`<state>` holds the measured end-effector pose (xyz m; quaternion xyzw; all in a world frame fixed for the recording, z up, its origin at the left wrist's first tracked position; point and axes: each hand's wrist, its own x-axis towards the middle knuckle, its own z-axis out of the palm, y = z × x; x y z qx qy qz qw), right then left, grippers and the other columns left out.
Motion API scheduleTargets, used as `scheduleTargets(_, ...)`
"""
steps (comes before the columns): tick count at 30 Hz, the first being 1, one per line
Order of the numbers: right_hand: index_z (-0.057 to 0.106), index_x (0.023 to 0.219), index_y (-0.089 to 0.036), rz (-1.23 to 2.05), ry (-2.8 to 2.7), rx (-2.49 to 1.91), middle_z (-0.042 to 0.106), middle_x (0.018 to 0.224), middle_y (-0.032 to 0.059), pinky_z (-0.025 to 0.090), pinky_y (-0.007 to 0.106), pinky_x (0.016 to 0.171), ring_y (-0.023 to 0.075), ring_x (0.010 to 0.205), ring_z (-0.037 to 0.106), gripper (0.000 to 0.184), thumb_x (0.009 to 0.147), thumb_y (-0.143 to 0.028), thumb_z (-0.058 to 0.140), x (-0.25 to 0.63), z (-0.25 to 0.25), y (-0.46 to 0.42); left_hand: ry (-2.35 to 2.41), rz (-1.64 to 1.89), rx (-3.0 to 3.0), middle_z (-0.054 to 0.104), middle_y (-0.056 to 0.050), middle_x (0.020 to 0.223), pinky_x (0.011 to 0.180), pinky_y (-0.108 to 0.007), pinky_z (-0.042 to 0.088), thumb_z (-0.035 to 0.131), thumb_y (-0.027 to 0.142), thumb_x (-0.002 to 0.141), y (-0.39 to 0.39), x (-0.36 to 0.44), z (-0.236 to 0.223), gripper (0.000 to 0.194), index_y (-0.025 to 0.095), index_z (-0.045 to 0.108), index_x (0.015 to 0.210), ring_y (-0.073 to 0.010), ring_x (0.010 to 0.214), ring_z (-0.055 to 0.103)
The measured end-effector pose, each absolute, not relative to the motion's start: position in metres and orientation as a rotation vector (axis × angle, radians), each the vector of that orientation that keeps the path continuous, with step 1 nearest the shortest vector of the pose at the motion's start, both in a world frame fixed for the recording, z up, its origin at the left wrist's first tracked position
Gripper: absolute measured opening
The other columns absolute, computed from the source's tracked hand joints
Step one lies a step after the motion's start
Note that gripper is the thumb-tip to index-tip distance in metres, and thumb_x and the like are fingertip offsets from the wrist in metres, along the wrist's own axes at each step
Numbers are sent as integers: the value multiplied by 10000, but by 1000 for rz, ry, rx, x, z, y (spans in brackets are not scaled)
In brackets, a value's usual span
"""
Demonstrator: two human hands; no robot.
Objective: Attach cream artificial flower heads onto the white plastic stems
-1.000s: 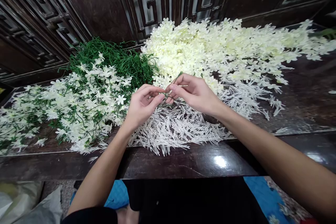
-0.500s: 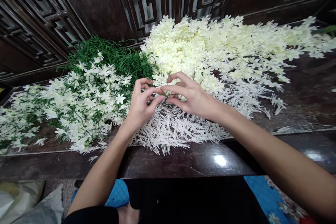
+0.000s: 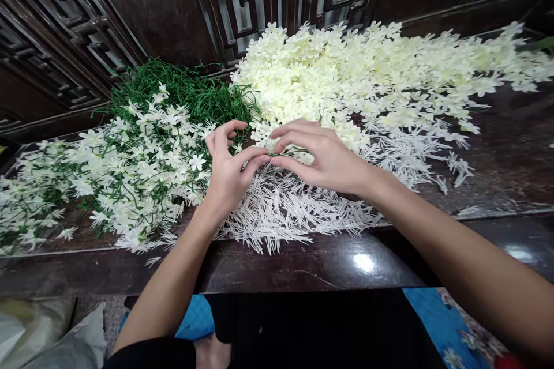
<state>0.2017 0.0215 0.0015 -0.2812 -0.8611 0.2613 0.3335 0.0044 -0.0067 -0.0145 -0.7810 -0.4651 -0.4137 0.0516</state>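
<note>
While our left hand (image 3: 229, 176) pinches a mostly hidden green stem (image 3: 298, 151) above the white stamen pile (image 3: 294, 210), our right hand (image 3: 324, 157) arches over it, thumb by the left fingertips; right grip, we can't tell.

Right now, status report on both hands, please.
Left hand apparently pinching thin green stem; right hand curled alongside; loose thin white sprigs piled beneath; nothing visibly blocking.

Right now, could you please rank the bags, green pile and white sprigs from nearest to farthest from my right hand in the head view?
1. White sprigs: just below your right hand.
2. Green pile: beyond, to the left.
3. Bags: lower left corner.
</note>
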Motion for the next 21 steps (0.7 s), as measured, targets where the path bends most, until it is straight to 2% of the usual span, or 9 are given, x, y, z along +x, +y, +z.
scheduleTargets(2, 638, 1033, -206, 988, -2176, -764, 672, 1024, 75, 494, 450, 861, 236, 985, 621, 190, 907, -340, 595, 201, 4, 20, -1337, -1291, -2519, 612, -55, 1028, 831, -380, 449, 637, 171, 858, -8, 5, -13, 70, 229, 677, 862, -224, 990, 523)
scheduleTargets(4, 612, 1118, -213, 1205, -2084, -791, 695, 995, 64, 513, 384, 768, 215, 918, 651, 248, 916, -353, 576, 201, 6, 19, -1295, -1313, -2668, 662, -36, 905, 776, -343, 471, 578, 123, 886, -9, 6, -12, 120, 215, 652, 910, -187, 879, 579)
scheduleTargets(7, 650, 1100, -222, 1327, -2038, -798, 708, 991, 59, 513, 347, 731, 204, 903, 661, 251, 909, -369, 580, 201, 8, 19, -1306, -1272, -2741, 681, -25, 824, 699, -299, 491, 539, 105, 902, -10, 7, -13, 143, 206, 634, 935, -160, 779, 610)
scheduleTargets(10, 686, 1043, -205, 1372, -2052, -786, 711, 948, 64, 529, 356, 752, 199, 874, 665, 263, 910, -403, 575, 201, 7, 21, -1294, -1239, -2703, 693, -33, 832, 664, -276, 509, 525, 110, 911, -10, 6, -15, 153, 203, 638, 956, -147, 743, 633)
scheduleTargets(15, 685, 1039, -169, 1538, -1932, -696, 706, 885, 69, 559, 345, 759, 176, 816, 677, 375, 961, -463, 467, 202, 5, 25, -1278, -1184, -2691, 701, -47, 912, 712, -284, 540, 504, 93, 911, -9, 4, -18, 212, 206, 650, 1016, -148, 795, 657)
scheduleTargets(19, 678, 1029, -176, 1621, -1957, -646, 703, 904, 53, 554, 322, 750, 165, 818, 669, 299, 927, -427, 552, 204, 7, 27, -1266, -1132, -2687, 680, -55, 886, 714, -287, 536, 472, 87, 923, -9, 4, -17, 217, 191, 641, 1011, -152, 809, 640)
scheduleTargets(21, 682, 944, -181, 1609, -1975, -654, 693, 857, 38, 534, 312, 716, 153, 769, 651, 281, 921, -432, 558, 205, 9, 27, -1256, -1120, -2680, 670, -56, 866, 712, -286, 530, 475, 102, 931, -10, 4, -15, 190, 185, 634, 993, -156, 807, 631)
